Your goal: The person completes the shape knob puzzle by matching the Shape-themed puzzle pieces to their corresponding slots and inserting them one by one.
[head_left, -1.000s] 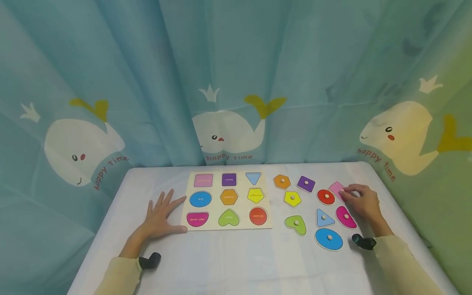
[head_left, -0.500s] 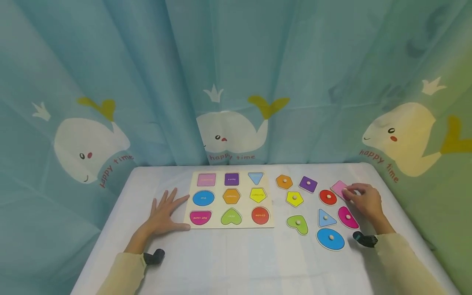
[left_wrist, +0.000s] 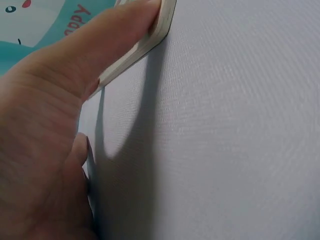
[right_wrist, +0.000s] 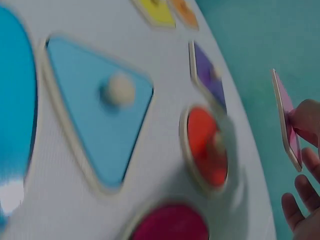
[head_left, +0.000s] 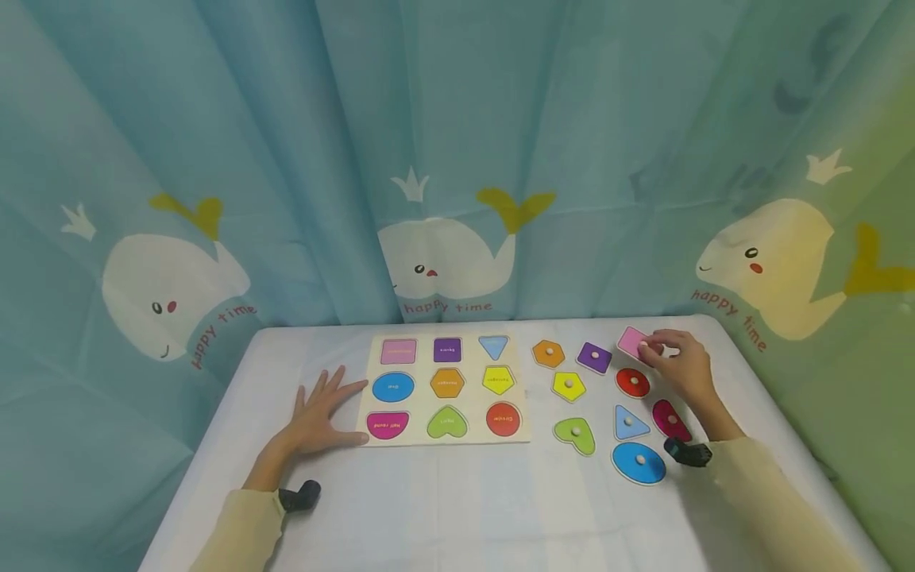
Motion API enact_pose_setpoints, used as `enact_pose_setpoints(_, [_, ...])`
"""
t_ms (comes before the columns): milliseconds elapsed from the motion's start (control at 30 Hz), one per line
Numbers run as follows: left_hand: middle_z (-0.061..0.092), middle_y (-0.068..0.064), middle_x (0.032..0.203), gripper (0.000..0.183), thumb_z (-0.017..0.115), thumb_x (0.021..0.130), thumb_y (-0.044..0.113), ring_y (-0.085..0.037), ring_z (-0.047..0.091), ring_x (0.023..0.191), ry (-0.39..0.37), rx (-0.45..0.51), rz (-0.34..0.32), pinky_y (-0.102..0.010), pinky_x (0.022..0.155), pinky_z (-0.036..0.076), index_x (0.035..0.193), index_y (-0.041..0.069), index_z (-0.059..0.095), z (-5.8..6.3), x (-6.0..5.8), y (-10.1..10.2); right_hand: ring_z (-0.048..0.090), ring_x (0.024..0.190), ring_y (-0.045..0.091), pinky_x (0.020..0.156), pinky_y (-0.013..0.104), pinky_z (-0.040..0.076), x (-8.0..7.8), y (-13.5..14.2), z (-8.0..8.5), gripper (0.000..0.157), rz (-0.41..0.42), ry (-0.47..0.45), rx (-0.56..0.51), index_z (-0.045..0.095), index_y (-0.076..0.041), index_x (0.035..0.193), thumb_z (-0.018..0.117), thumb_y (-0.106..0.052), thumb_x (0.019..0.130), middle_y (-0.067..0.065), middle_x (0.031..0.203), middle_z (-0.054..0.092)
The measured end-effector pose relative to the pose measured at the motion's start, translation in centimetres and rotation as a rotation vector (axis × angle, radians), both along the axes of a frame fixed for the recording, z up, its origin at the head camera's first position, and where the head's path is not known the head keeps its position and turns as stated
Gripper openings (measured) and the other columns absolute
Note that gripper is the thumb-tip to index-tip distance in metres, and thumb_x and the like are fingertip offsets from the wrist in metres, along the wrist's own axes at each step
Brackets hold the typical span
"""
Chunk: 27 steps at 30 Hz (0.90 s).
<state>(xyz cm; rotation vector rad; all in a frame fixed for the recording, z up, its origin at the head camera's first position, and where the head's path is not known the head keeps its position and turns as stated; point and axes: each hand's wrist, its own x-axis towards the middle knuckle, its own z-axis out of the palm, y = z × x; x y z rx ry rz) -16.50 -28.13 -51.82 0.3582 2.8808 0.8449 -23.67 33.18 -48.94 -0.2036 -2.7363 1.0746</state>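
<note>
My right hand (head_left: 686, 369) pinches a pink rectangular puzzle piece (head_left: 631, 342) by its knob. In the right wrist view that pink piece (right_wrist: 281, 112) hangs tilted above the table, and the other fingers are spread beneath it. At the left, my left hand (head_left: 312, 421) lies with fingers spread beside the cream puzzle board (head_left: 473, 401); its thumb and index finger touch the board's left edge. The left wrist view has the thumb on the corner of the board (left_wrist: 164, 25). Printed on the board are coloured shapes with words, seen upside down.
Right of the board lie several knobbed pieces: an orange hexagon (head_left: 543, 355), purple square (head_left: 589, 363), yellow pentagon (head_left: 563, 391), red circle (head_left: 627, 389), green heart (head_left: 582, 441), light blue triangle (head_left: 623, 433), blue oval (head_left: 629, 470) and magenta half round (head_left: 668, 417). A curtain (head_left: 457, 119) hangs behind.
My right hand has lifted the pink rectangle off the table and moved it left and away from me, toward the purple square. My left hand keeps its place at the board.
</note>
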Motion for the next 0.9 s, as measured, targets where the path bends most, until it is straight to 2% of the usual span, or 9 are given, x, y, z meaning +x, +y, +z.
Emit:
enact_pose_setpoints(133, [0.021,-0.028,0.166,0.094,0.085,0.073,0.054,-0.056,0.005,0.151,0.018,-0.001,-0.008,-0.081,0.111,-0.006,0.152,0.017,0.050,-0.5,0.0,0.1,0.045,0.133,0.050,0.103,0.064,0.048,-0.7,-1.8,0.6,0.037,0.044,0.029,-0.010,0.071,0.003,0.119,0.068,-0.030,0.100,0.026,0.145,0.050])
enact_pose_setpoints(367, [0.023,-0.029,0.165,0.093,0.086,0.073,0.052,-0.057,0.008,0.150,0.049,0.004,-0.009,-0.082,0.111,-0.004,0.151,0.016,0.052,-0.5,0.1,0.0,0.044,0.134,0.048,0.106,0.063,0.045,-1.7,-5.4,1.6,0.034,0.154,0.053,-0.035,0.071,0.004,0.120,0.069,-0.024,0.100,0.027,0.143,0.051])
enact_pose_setpoints(633, [0.022,-0.027,0.166,0.094,0.087,0.072,0.052,-0.056,0.006,0.151,0.036,-0.004,0.012,-0.080,0.112,-0.006,0.151,0.017,0.051,-0.5,0.3,-0.2,0.055,0.117,0.041,0.094,0.059,0.052,-2.7,-10.2,1.9,0.023,0.283,0.161,-0.076,0.074,0.005,0.109,0.073,-0.013,0.096,0.025,0.124,0.061])
enact_pose_setpoints(900, [0.023,-0.026,0.166,0.091,0.087,0.073,0.050,-0.056,0.008,0.151,0.064,0.006,-0.003,-0.080,0.112,-0.006,0.151,0.018,0.052,-0.8,0.2,-0.3,0.056,0.113,0.035,0.095,0.051,0.053,-3.6,-15.1,1.4,0.024,0.314,0.079,-0.174,0.075,0.000,0.110,0.074,-0.018,0.096,0.019,0.126,0.059])
